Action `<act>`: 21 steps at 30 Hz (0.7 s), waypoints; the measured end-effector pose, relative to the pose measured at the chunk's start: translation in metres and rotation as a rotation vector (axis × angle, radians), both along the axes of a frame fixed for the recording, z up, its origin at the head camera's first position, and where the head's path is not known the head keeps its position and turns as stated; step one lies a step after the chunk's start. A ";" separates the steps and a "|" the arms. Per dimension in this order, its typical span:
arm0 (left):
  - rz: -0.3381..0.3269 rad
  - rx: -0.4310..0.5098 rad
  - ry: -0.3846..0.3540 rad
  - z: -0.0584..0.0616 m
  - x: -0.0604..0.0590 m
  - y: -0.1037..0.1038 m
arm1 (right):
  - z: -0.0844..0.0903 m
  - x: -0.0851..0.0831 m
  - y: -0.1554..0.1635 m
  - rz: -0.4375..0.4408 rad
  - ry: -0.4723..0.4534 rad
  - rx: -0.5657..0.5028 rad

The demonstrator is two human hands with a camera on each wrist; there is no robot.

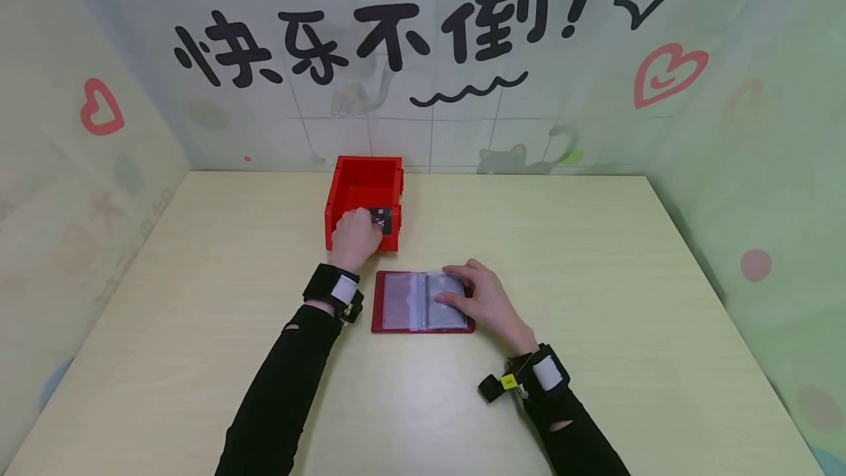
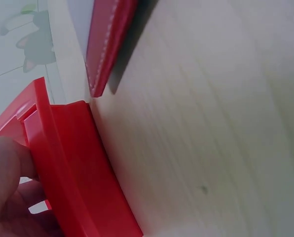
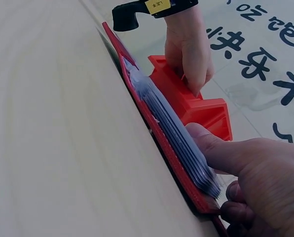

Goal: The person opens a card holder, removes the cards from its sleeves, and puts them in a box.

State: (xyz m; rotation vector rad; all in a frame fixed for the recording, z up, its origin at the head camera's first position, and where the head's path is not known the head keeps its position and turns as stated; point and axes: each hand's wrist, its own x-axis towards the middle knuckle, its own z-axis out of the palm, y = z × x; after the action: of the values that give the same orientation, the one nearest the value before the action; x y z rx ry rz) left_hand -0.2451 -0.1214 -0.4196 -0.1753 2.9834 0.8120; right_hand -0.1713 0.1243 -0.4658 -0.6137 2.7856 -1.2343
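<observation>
A red card holder (image 1: 377,303) lies open on the table, with clear plastic sleeves (image 1: 399,300) on both sides of its spine. At its right edge is my right hand (image 1: 489,303); in the right wrist view the thumb (image 3: 206,143) lies on the stacked sleeves and the other fingers curl by the cover's edge. My left hand (image 1: 357,236) reaches down into a red plastic bin (image 1: 366,161) behind the holder. Beside that hand, inside the bin, shows a dark card (image 1: 381,220) with light markings. The left fingertips are hidden, and I cannot tell whether they pinch anything.
The pale wooden table (image 1: 595,255) runs back to a printed cloth backdrop (image 1: 423,138) with black lettering, and cloth walls (image 1: 747,189) stand at both sides. The bin's raised walls surround the left fingers, and its near side lies just behind the card holder.
</observation>
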 end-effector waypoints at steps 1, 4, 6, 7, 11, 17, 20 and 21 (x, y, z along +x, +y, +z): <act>0.000 0.001 0.013 0.000 0.000 0.000 | 0.000 0.000 0.000 -0.005 -0.007 -0.004; -0.003 0.015 0.075 -0.001 0.003 -0.002 | 0.000 0.000 0.000 -0.020 -0.023 -0.009; -0.006 0.041 0.127 0.000 0.007 -0.004 | 0.000 0.000 -0.001 -0.033 -0.032 -0.013; -0.008 0.058 0.151 0.001 0.009 -0.005 | -0.001 0.000 -0.001 -0.040 -0.038 -0.015; -0.029 0.152 0.210 0.006 0.028 -0.007 | -0.002 0.000 -0.002 -0.069 -0.054 -0.031; -0.157 0.357 0.111 0.005 0.065 -0.006 | -0.003 0.000 -0.003 -0.093 -0.031 -0.070; -0.224 0.448 0.027 -0.002 0.078 -0.005 | -0.005 0.000 -0.003 -0.111 -0.003 -0.100; -0.238 0.469 0.008 -0.005 0.081 -0.005 | -0.005 0.001 -0.004 -0.120 0.004 -0.113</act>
State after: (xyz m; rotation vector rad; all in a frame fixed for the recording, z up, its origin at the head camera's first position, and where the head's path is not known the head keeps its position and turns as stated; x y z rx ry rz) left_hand -0.1637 -0.1262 -0.4250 0.1961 2.6488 1.4326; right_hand -0.1707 0.1204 -0.4711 -0.4611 2.8089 -1.4222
